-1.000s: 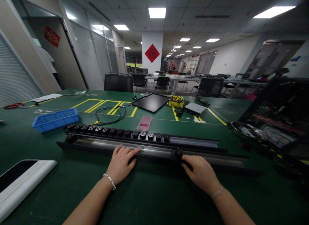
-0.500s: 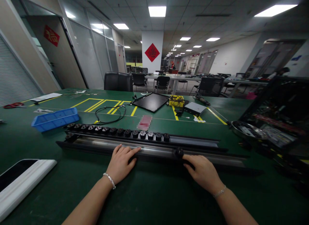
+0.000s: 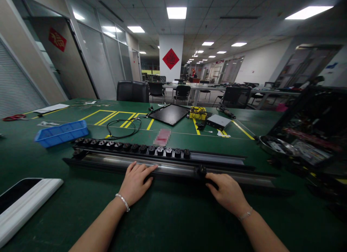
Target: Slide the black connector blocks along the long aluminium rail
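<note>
A long black rail with a metallic inner channel (image 3: 176, 169) lies across the table in front of me. My left hand (image 3: 137, 181) rests on its near edge, fingers spread and holding nothing. Toward the right part of this rail stands a small black socket module (image 3: 201, 170). The fingertips of my right hand (image 3: 226, 192) are closed against its right side, with the thumb lower down; their exact grip is partly hidden. Just behind lies a second rail (image 3: 219, 158) carrying a row of several black socket modules (image 3: 143, 148), its right part without modules.
On the green table (image 3: 168, 223) are a blue bin (image 3: 62, 133), a black cable (image 3: 123, 128), a dark flat panel (image 3: 169, 114), a yellow box (image 3: 198, 113) and a grey box (image 3: 219, 121). A white device (image 3: 32, 205) lies near left; a metal bowl (image 3: 273, 145) sits right.
</note>
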The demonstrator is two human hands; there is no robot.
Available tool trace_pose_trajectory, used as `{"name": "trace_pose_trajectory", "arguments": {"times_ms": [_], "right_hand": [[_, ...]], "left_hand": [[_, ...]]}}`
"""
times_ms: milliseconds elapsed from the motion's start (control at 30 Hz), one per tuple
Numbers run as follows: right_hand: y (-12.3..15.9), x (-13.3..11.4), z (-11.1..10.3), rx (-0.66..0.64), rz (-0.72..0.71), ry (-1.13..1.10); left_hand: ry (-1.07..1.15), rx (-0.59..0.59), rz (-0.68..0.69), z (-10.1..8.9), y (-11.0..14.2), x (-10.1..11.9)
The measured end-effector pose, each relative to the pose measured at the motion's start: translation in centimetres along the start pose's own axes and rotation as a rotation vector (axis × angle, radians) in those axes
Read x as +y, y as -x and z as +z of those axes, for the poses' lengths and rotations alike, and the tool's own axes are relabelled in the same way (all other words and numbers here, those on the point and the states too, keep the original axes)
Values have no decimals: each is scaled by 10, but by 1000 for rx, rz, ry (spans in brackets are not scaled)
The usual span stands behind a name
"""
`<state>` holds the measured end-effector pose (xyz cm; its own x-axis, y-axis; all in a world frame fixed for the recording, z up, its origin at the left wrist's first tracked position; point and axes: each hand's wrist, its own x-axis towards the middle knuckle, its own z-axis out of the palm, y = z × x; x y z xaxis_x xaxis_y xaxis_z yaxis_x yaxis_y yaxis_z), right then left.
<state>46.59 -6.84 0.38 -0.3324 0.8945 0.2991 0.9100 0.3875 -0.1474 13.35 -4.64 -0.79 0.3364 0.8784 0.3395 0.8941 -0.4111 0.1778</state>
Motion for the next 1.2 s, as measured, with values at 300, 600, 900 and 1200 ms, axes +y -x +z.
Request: {"name": "trace_pose_trajectory", "arguments": {"times_ms": [300, 600, 900, 1200], "right_hand": [[-1, -1, 1, 6, 7, 12], [-1, -3, 0, 14, 42, 58], [-2, -5, -2, -2, 56, 60], [3, 1, 5, 66, -23, 47]], "left_hand": [[3, -10, -8, -3, 0, 2], [-12, -10, 5, -2, 0, 1], [-3, -7, 1, -2, 0, 1], [-4, -10, -6, -1, 0, 0]]}}
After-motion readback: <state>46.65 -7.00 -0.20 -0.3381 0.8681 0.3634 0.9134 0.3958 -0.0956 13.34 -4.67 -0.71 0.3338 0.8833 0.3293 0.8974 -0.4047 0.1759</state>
